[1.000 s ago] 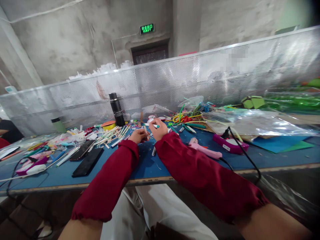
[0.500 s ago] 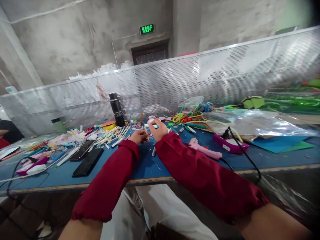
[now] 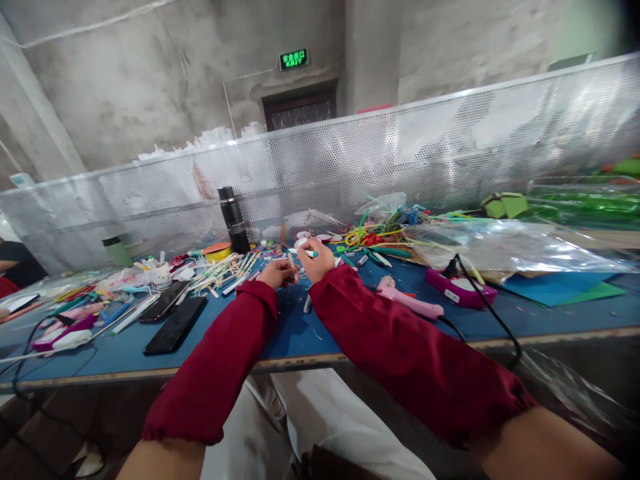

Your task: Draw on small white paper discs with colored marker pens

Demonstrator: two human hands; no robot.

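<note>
Above the middle of the blue tabletop, my left hand (image 3: 278, 273) pinches a small flat wooden stick (image 3: 293, 263) upright between its fingertips. Close against it on the right, my right hand (image 3: 318, 260) is closed around a white marker (image 3: 310, 253) with a green end. The marker lies roughly level, its other end near the top of the stick. Whether the two touch is too small to tell. Below my hands a white pen-like piece (image 3: 307, 304) rests on the table.
Left of my hands lie scattered sticks (image 3: 227, 272), two dark phones (image 3: 176, 325) and a black bottle (image 3: 233, 220). To the right are a pink glue gun (image 3: 410, 300), a purple power strip (image 3: 463, 289) and plastic sheeting (image 3: 500, 240). A co-worker's hand (image 3: 4, 313) shows at the left edge.
My hands, the stick and the marker hold nearly the same position. At the far left edge, a co-worker's hand has come into view by the paper.
</note>
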